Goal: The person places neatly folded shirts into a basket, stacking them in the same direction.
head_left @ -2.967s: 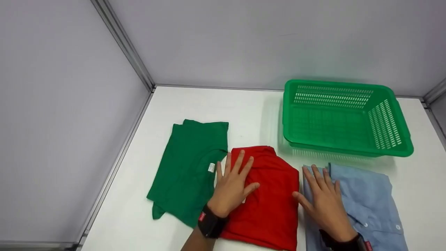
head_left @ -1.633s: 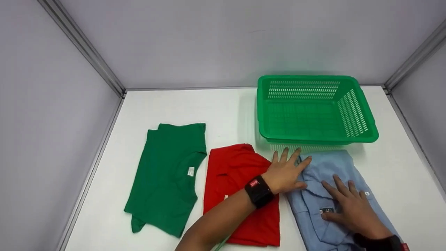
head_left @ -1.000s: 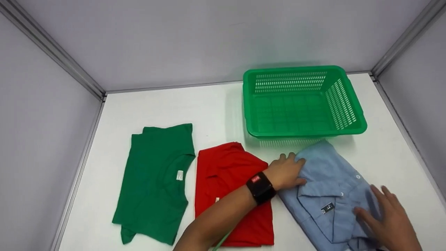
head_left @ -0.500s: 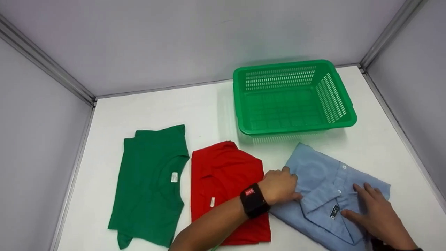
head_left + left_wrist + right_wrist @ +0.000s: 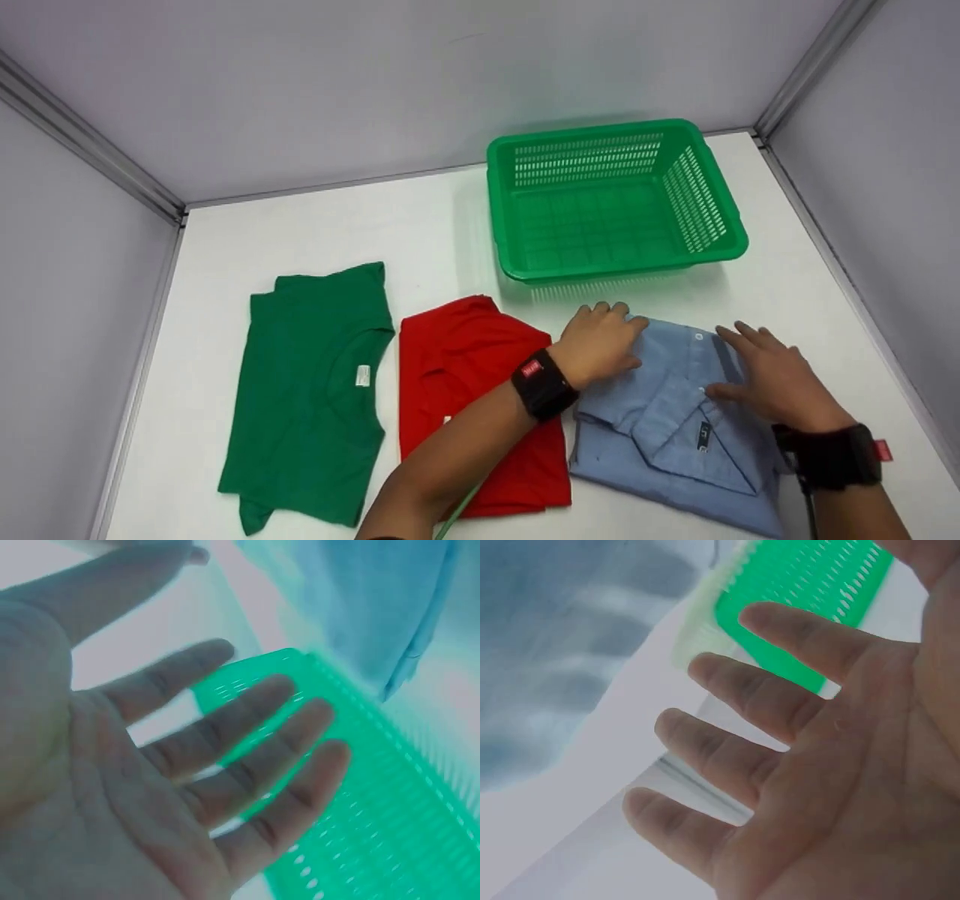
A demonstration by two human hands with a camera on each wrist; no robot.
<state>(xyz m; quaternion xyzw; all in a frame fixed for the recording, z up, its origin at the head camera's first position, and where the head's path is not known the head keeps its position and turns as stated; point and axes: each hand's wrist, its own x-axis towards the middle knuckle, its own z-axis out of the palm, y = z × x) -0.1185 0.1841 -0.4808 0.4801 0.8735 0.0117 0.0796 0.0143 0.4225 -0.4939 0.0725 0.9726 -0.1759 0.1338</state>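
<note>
A folded light blue button shirt [image 5: 675, 412] lies on the white table at the right, its collar and dark label facing up. My left hand [image 5: 600, 345] is at its far left corner; in the left wrist view its fingers [image 5: 247, 772] are spread, with nothing between them. Over the shirt's right side is my right hand [image 5: 780, 375], thumb near a white button. The right wrist view shows those fingers [image 5: 712, 746] apart and extended, and the palm bare. Whether either hand presses the cloth is hard to tell. A folded red shirt [image 5: 480, 345] lies partly under my left forearm.
Behind the blue shirt stands a green plastic basket [image 5: 622, 271] with nothing in it. A folded green shirt [image 5: 307, 390] with a white tag lies at the left. Grey panels [image 5: 315, 90] enclose the table [image 5: 337, 225] at the back and sides.
My left hand has moved from the red shirt to the blue one. Between my hands the blue shirt has turned anticlockwise. The head view has shifted, so everything sits further left.
</note>
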